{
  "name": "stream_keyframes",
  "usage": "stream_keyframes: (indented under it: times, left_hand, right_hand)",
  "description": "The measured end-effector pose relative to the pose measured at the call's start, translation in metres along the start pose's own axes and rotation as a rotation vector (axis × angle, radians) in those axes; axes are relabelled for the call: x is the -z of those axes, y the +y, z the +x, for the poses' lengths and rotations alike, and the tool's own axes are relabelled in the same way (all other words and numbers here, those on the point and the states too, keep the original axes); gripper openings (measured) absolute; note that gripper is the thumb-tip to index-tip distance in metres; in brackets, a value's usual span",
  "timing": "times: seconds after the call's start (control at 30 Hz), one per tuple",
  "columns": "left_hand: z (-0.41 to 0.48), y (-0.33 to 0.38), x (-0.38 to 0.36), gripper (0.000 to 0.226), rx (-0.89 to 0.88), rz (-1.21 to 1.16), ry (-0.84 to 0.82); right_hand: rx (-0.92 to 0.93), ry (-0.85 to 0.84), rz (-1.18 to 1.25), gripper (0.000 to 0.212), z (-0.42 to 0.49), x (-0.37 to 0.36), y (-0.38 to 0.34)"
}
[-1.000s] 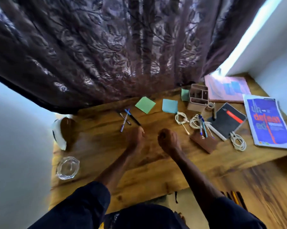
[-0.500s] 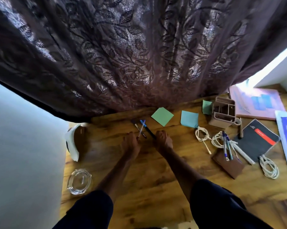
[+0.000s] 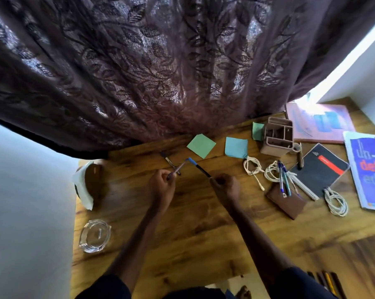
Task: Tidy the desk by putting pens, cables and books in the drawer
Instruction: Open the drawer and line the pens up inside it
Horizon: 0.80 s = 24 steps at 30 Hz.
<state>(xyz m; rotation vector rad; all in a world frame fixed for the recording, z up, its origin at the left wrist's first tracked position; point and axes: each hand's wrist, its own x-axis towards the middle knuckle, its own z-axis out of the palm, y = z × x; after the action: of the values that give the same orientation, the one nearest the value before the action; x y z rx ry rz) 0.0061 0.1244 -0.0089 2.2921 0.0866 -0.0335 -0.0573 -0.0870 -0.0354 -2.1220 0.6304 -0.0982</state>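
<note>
Two-handed, grips pens over the brown wooden desk (image 3: pixel 193 234): left hand (image 3: pixel 163 186) curled round a slim purple pen (image 3: pixel 179 168), right hand (image 3: pixel 226 187) round a black pen with blue cap (image 3: pixel 198 167). Sees a third thin dark pen (image 3: pixel 169 160) lying beside the left hand.

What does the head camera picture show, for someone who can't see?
The left hand grips a purplish pen and the right hand a blue-capped pen at a wooden desk. Cables, books and sticky notes lie nearby.
</note>
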Motion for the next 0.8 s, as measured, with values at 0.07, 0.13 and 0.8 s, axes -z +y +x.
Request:
stream_keyframes:
  times: [0.07,0.13,0.8]
  left_hand:
    - [-0.008,0.018,0.000,0.023,-0.004,-0.118,-0.001]
    - [-0.017,0.037,-0.003,0.027,-0.021,-0.204,0.000]
    - [-0.198,0.193,-0.157,0.017,-0.125,-0.240,-0.780]
  right_hand:
    - [-0.112,0.020,0.162,0.026,-0.015,0.015,0.003]
    - [-0.191,0.038,0.357,0.022,-0.030,0.030,0.010]
    - [-0.206,0.187,0.638,0.006,-0.229,0.235,0.159]
